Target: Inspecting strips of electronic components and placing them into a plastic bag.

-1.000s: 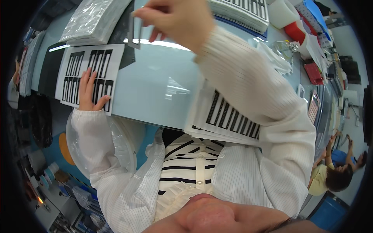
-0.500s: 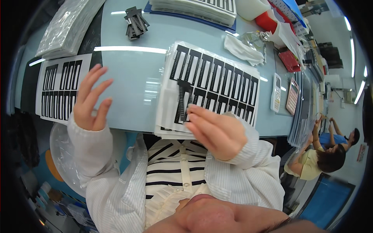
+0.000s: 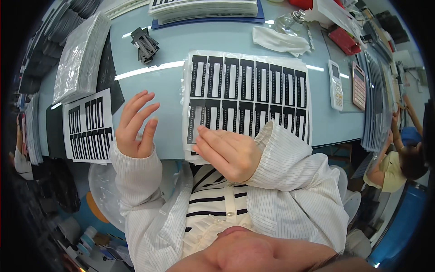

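Note:
A stack of white sheets printed or set with rows of black rectangular frames lies in front of me. My right hand rests over its lower left part, thumb and fingers pinched together at the edge of a black frame strip. This strip lies lined up with the lower left place of the top sheet; its lower end is partly hidden by the fingertips. Left of the stack, my left hand hovers above the table's near edge, fingers apart and holding nothing.
A pile of loose black strips lies beyond my left hand. At left are a sheet of black frames and a plastic-wrapped stack. Rightward are a white cloth, glass bottle, white handset and pink calculator.
The black strip was tilted over the sheet and now lies straight along its lower left place. My right hand moved with it. My left hand stays raised and open; the view has shifted.

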`<act>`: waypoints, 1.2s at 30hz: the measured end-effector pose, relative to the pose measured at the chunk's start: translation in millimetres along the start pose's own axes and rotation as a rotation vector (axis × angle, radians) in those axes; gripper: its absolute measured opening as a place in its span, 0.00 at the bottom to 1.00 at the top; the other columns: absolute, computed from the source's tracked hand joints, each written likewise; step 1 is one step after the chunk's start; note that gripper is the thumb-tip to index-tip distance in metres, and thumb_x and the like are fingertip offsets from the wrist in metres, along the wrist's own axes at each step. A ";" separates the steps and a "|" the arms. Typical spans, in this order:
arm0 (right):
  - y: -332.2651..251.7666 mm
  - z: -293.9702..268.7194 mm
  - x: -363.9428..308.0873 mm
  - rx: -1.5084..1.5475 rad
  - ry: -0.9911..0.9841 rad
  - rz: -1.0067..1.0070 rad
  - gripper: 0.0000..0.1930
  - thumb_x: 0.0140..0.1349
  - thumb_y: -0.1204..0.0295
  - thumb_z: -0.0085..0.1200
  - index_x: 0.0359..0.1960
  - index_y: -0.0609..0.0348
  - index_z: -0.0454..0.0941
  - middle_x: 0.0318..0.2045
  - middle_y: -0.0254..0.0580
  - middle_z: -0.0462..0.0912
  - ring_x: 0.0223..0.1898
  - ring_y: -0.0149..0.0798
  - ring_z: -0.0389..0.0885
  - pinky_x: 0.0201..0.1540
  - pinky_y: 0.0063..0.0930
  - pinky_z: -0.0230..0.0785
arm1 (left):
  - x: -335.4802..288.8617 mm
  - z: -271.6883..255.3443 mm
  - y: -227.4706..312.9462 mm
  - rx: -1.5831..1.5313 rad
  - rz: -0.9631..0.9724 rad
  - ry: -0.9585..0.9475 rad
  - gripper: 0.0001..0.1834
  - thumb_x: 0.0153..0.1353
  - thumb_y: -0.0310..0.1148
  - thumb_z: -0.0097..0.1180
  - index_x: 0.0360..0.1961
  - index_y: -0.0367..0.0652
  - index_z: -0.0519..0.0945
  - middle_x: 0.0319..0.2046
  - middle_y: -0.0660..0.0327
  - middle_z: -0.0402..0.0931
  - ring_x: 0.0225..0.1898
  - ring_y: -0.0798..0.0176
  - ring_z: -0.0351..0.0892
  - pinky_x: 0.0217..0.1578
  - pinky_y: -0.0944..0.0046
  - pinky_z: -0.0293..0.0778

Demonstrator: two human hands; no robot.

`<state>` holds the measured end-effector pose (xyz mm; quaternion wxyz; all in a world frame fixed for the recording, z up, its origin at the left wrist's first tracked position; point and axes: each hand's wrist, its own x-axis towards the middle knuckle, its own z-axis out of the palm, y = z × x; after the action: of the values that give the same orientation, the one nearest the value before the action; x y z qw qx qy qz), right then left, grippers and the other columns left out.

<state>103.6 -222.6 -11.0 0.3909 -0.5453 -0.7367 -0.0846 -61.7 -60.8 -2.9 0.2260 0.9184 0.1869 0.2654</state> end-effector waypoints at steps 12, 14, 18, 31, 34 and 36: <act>1.2 3.5 -0.7 0.001 0.009 -0.021 0.10 0.47 0.79 0.59 0.28 0.75 0.75 0.32 0.57 0.78 0.31 0.45 0.81 0.31 0.27 0.77 | -3.7 4.9 2.8 -0.018 -0.067 -0.022 0.11 0.53 0.24 0.53 0.38 0.35 0.78 0.46 0.50 0.74 0.53 0.46 0.68 0.51 0.54 0.65; 1.9 4.0 -2.3 0.007 0.009 -0.012 0.10 0.47 0.79 0.59 0.28 0.75 0.75 0.32 0.57 0.78 0.31 0.45 0.81 0.31 0.27 0.77 | -3.9 6.6 2.1 -0.026 -0.065 -0.027 0.11 0.53 0.24 0.53 0.39 0.35 0.78 0.46 0.50 0.74 0.54 0.46 0.68 0.51 0.54 0.65; 1.0 4.0 -3.2 0.023 -0.003 0.009 0.11 0.46 0.79 0.60 0.28 0.76 0.75 0.32 0.57 0.78 0.31 0.45 0.81 0.30 0.27 0.77 | -3.7 6.2 3.5 -0.041 -0.065 -0.034 0.11 0.53 0.24 0.53 0.39 0.35 0.78 0.46 0.50 0.74 0.54 0.46 0.68 0.52 0.54 0.65; 0.0 6.2 -5.6 0.067 0.003 0.062 0.11 0.46 0.78 0.60 0.29 0.76 0.75 0.32 0.58 0.78 0.28 0.45 0.81 0.28 0.27 0.76 | -8.3 8.5 2.6 -0.028 -0.060 -0.024 0.11 0.52 0.25 0.54 0.38 0.36 0.79 0.46 0.51 0.74 0.53 0.46 0.68 0.51 0.54 0.66; 1.2 7.0 -6.1 0.069 -0.004 0.058 0.11 0.46 0.78 0.60 0.29 0.75 0.74 0.31 0.57 0.78 0.29 0.45 0.81 0.28 0.28 0.76 | -8.2 8.8 4.4 -0.032 -0.065 -0.035 0.11 0.52 0.25 0.54 0.38 0.36 0.79 0.46 0.51 0.74 0.54 0.46 0.68 0.51 0.54 0.66; 0.7 6.8 -4.7 0.063 -0.003 0.058 0.11 0.47 0.78 0.60 0.29 0.75 0.74 0.31 0.56 0.78 0.29 0.44 0.81 0.28 0.28 0.76 | -7.7 9.3 7.2 -0.071 -0.052 -0.058 0.11 0.52 0.24 0.54 0.38 0.35 0.79 0.45 0.51 0.74 0.53 0.46 0.68 0.50 0.54 0.66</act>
<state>101.3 -222.0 -19.0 0.4093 -0.5538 -0.7235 -0.0492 -60.8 -73.2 -9.3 0.2704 0.9121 0.1944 0.2392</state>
